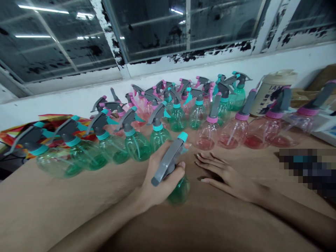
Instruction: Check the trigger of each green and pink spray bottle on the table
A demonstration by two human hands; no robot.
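My left hand point(160, 182) is wrapped round the neck of a green spray bottle point(180, 192) with a grey trigger head and turquoise nozzle. Its base is on or just above the table; I cannot tell which. To the right, my right hand point(225, 175) lies palm down over the table, fingers stretched out and holding nothing. Just beyond its fingertips stands a pink spray bottle point(207, 134) with a pink collar. Beyond my left hand, a row of green spray bottles point(138, 145) with turquoise collars runs to the left.
More pink and green spray bottles point(177, 117) crowd the back of the brown table point(105, 206). A cream container point(273, 91) with printed lettering stands at the back right, near cardboard point(322, 78). Colourful cloth or wrapping point(60, 122) lies behind the left row. Windows point(189, 31) line the wall.
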